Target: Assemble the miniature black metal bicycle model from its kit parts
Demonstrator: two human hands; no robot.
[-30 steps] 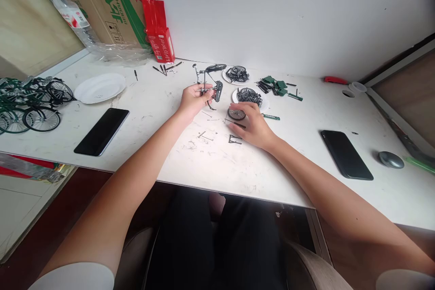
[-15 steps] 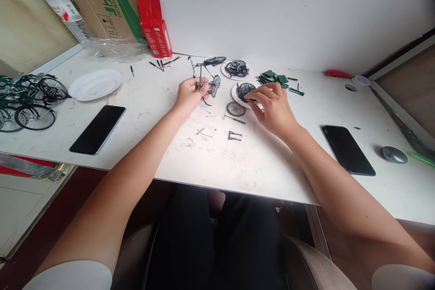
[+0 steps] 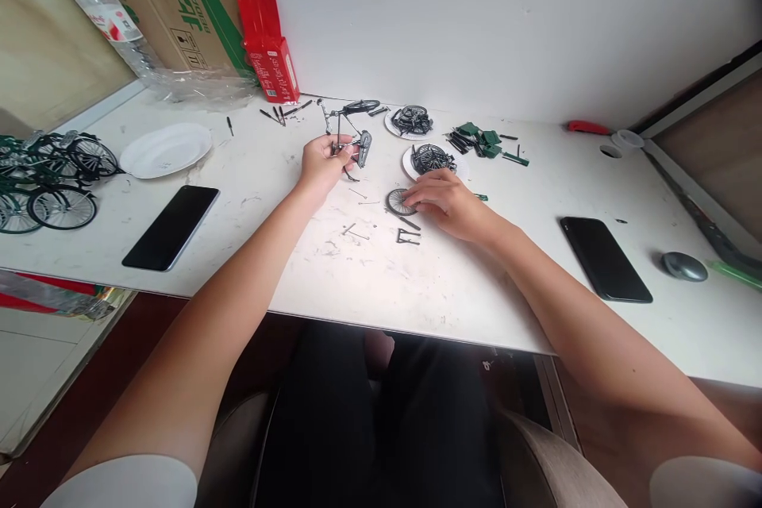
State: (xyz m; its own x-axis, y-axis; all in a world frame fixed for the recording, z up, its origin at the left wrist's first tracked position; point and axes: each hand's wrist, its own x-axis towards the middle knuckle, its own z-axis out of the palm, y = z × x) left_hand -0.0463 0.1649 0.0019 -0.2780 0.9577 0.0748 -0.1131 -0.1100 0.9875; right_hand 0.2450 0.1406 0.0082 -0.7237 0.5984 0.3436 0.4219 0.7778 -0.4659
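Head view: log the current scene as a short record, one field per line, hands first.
Left hand: fingers closed on a partly built model bicycle, one wheel visible
Right hand: fingers over the edge of a loose spoked wheel; contact unclear
Beyond right hand: near paper plate heaped with black bicycle parts
Right of plates: green parts
Far left: group of model bicycles
Phones: left smartphone, right smartphone

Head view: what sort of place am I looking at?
Probably a worktable for assembling model bicycles by hand: several bicycles are grouped at the left, black parts are heaped on white plates, and the left hand holds a bicycle frame.
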